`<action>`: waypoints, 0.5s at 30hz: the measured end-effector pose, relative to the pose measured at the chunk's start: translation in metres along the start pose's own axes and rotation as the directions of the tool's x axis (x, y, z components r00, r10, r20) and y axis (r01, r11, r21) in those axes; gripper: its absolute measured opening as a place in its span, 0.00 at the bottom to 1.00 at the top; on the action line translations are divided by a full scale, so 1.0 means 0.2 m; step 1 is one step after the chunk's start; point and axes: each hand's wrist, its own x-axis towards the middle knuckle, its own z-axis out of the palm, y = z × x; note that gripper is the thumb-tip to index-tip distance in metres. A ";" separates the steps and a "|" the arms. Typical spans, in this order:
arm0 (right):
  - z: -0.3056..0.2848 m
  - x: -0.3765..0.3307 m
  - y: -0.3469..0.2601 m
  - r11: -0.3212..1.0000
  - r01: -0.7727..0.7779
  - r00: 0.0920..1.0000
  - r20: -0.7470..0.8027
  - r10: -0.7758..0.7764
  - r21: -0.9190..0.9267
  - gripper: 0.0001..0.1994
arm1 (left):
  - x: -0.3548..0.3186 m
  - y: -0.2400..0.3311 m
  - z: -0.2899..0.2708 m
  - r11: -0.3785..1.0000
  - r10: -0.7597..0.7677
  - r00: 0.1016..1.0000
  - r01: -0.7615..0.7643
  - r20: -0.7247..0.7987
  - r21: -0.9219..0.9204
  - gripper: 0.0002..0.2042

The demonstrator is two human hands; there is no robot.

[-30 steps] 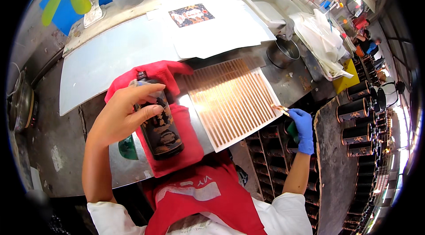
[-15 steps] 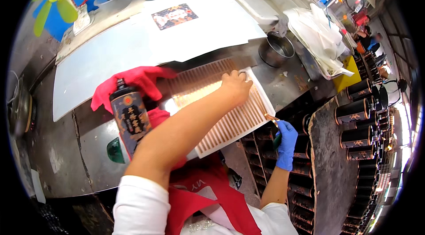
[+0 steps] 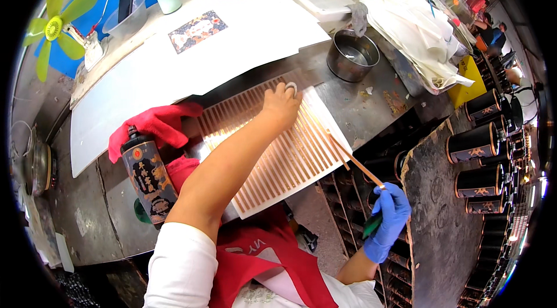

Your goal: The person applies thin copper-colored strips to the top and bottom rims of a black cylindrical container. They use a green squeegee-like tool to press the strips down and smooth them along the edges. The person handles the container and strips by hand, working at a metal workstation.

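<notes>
A white sheet [image 3: 248,208] with rows of narrow copper-coloured strips lies on the metal bench. My bare left hand [image 3: 282,105] has its fingers closed at the sheet's far edge, a ring-like band on one finger; its fingertips are hidden. In the blue glove, my right hand [image 3: 390,215] pinches the end of one copper strip [image 3: 358,166], which slants up to the sheet's right side. Something green [image 3: 372,225] sits in that palm. Left of my forearm is a dark, decorated bottle [image 3: 146,177], leaning over a red cloth [image 3: 156,124].
Behind the sheet lies white board [image 3: 255,23] bearing a patterned card [image 3: 197,30]. A metal pot [image 3: 353,55] stands at the right, near loose white sheets [image 3: 406,29]. Several dark bottles [image 3: 474,145] line the board [image 3: 441,209] at right. A green fan [image 3: 53,28] is at far left.
The view has shifted. My right hand has drawn away from the sheet, down and right, and more of the copper strip now stands off the sheet. The left hand stays at the far edge.
</notes>
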 end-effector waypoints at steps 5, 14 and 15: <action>0.02 0.01 -0.19 0.986 0.048 0.981 0.195 -0.016 -0.158 0.05 | -0.08 -0.03 -0.18 0.999 0.025 0.999 -0.027 -0.044 -0.047 0.25; 0.46 -0.05 -0.54 0.886 0.327 0.699 0.715 0.007 -0.329 0.04 | -0.67 -0.05 -0.58 0.240 0.251 0.939 -0.296 -0.235 -0.925 0.38; 0.50 -0.06 -0.58 0.888 0.386 0.641 0.765 -0.061 -0.252 0.04 | -0.78 -0.07 -0.59 0.070 0.281 0.912 -0.330 -0.299 -0.941 0.41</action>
